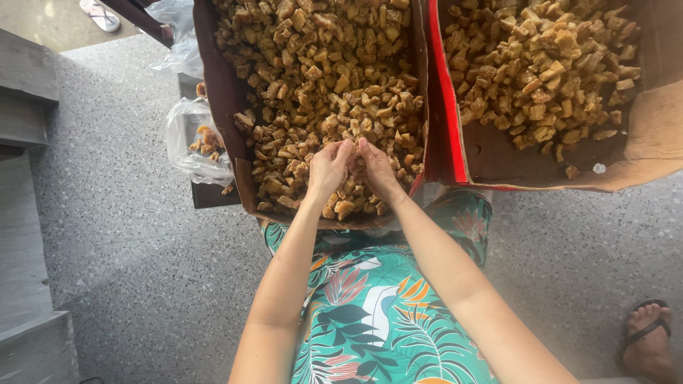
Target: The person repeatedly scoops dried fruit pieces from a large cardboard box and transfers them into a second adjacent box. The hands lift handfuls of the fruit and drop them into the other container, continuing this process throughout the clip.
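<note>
both hands down in the near box [245, 181], right over the heap of brown chunks [320, 78]. left hand [329, 169] and right hand [376, 169] meet fingertip to fingertip, fingers curled in together; what they pinch between them, can't tell. chunks lie all round the hands, filling the box. a second box [640, 153] of chunks sits just to the right, and a plastic bag [196, 139] with a few pieces at the left.

Left hand [329, 169]: fingertips met right hand [376, 169] over near box [222, 92].
Chunks [320, 78]: golden-brown, filled it.
Right box [654, 135]: held more.
Bag [196, 139]: left, clear.
</note>
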